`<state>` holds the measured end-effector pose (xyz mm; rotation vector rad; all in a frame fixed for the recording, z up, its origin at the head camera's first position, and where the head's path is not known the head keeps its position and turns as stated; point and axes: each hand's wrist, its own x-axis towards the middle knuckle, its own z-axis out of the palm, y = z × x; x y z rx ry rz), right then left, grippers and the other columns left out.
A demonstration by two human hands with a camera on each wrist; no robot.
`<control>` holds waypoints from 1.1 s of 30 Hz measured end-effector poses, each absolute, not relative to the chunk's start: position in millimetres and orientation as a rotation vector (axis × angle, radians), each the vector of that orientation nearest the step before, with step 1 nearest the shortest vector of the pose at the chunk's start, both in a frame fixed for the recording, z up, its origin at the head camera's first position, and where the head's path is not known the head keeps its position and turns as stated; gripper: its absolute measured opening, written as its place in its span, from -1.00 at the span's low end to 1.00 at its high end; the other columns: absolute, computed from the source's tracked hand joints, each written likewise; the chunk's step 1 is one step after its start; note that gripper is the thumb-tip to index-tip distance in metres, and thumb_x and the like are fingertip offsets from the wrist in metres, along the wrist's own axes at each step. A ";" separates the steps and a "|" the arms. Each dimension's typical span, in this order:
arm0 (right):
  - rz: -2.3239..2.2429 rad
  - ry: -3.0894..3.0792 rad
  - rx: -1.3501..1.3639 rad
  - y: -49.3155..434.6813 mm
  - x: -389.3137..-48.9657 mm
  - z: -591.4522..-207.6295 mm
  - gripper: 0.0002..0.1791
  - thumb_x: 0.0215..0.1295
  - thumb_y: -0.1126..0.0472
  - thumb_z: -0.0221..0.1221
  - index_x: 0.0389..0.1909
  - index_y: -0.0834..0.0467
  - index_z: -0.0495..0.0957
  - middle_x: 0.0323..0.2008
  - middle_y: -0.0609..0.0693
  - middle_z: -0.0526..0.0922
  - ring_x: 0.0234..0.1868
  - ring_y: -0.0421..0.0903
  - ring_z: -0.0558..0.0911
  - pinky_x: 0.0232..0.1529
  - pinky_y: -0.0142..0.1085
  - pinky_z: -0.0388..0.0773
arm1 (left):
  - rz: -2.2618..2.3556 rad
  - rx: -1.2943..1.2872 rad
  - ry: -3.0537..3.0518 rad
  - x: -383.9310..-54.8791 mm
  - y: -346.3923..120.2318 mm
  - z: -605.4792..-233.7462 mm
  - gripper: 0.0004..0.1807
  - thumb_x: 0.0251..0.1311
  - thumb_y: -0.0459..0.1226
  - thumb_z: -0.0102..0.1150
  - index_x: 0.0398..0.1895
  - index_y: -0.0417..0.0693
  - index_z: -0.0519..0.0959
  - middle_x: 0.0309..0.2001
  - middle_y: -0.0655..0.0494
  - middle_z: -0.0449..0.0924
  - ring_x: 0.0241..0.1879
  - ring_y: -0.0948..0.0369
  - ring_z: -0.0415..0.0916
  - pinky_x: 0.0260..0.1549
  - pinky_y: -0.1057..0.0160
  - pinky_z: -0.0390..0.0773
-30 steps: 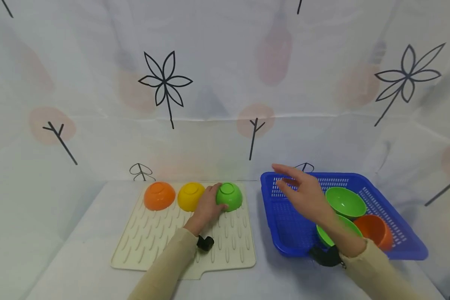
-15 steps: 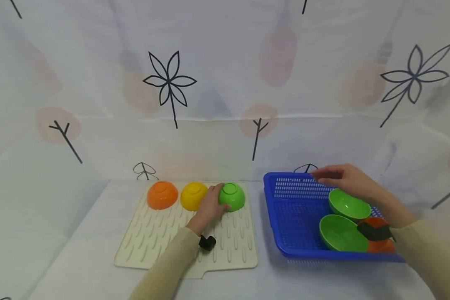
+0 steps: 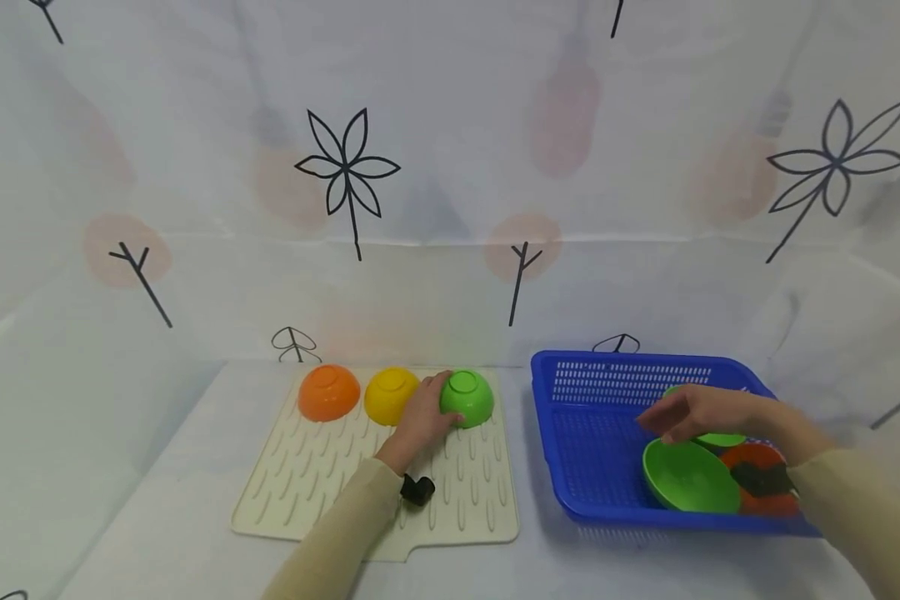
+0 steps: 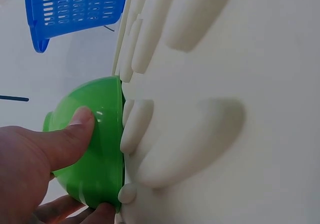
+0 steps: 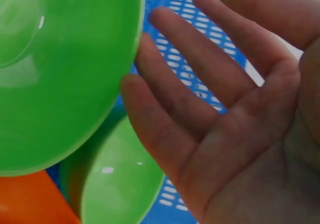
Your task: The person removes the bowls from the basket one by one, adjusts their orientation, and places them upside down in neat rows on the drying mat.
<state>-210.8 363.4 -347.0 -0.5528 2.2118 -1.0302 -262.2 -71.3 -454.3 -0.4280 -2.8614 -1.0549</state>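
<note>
My left hand [image 3: 420, 427] grips an upside-down green bowl [image 3: 472, 400] on the cream ridged mat [image 3: 300, 483]. In the left wrist view the thumb presses the bowl's side, fingers curl beneath, and its rim rests on the ridges. My right hand [image 3: 708, 411] reaches over the blue basket [image 3: 551, 442], holding nothing. Its fingers spread in the right wrist view, tips right at the rim of a green bowl [image 5: 70, 94]. A second green bowl [image 5: 120, 179] sits beside that one; in the head view the hand partly hides the rear bowl. An orange bowl [image 3: 753, 456] lies at their right.
An orange bowl [image 3: 328, 393] and a yellow bowl [image 3: 390, 396] stand upside down along the mat's back edge, left of my left hand. The basket is right of the mat, across a strip of white tablecloth [image 3: 528, 567]. Behind hangs a patterned white cloth [image 3: 435, 292].
My right hand has moved right, then down into the basket toward the green bowls. The left hand keeps its hold on the green bowl on the mat. The view has shifted slightly.
</note>
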 end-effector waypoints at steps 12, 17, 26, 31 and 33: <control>-0.804 2.387 -0.536 360.8 -212.7 -357.4 -0.64 0.11 0.47 0.31 -0.04 0.48 0.61 -0.08 0.30 0.68 -0.01 0.24 0.64 -0.07 -0.15 0.67 | -1.053 -0.414 -2.869 -259.7 -69.2 -453.3 -0.12 0.03 -0.21 0.53 0.44 -0.05 0.30 0.23 -0.16 0.42 0.20 -0.05 0.43 0.23 -0.05 0.41; -0.624 2.559 -0.511 353.6 -216.1 -358.2 -0.77 0.01 0.51 0.33 -0.25 0.28 0.72 -0.27 0.02 0.72 -0.22 -0.03 0.66 -0.19 -0.19 0.67 | -1.057 -0.412 -2.868 -259.1 -69.0 -452.3 -0.12 0.03 -0.21 0.53 0.43 -0.06 0.30 0.24 -0.18 0.41 0.20 -0.07 0.43 0.22 -0.07 0.42; -0.655 2.589 -0.565 350.9 -216.4 -357.4 -0.80 0.06 0.46 0.33 -0.25 0.24 0.73 -0.31 -0.05 0.70 -0.28 -0.11 0.60 -0.28 -0.28 0.61 | -1.080 -0.392 -2.877 -258.0 -68.9 -449.7 -0.12 0.04 -0.22 0.52 0.44 -0.05 0.29 0.26 -0.17 0.39 0.22 -0.07 0.41 0.24 -0.07 0.40; -0.808 2.522 -0.480 350.6 -213.3 -357.3 -0.76 0.17 0.40 0.28 -0.12 0.30 0.69 -0.27 0.02 0.67 -0.35 -0.10 0.57 -0.42 -0.29 0.60 | -1.127 -0.383 -2.863 -258.8 -69.7 -451.3 -0.12 0.05 -0.22 0.52 0.45 -0.04 0.29 0.29 -0.15 0.37 0.23 -0.06 0.40 0.25 -0.07 0.40; -0.876 2.495 -0.411 349.8 -211.5 -355.8 -0.73 0.21 0.39 0.26 -0.06 0.34 0.65 -0.21 0.08 0.66 -0.34 -0.06 0.59 -0.42 -0.26 0.63 | -1.144 -0.385 -2.851 -259.6 -70.3 -452.8 -0.12 0.05 -0.22 0.52 0.45 -0.04 0.29 0.30 -0.15 0.37 0.24 -0.06 0.39 0.25 -0.07 0.39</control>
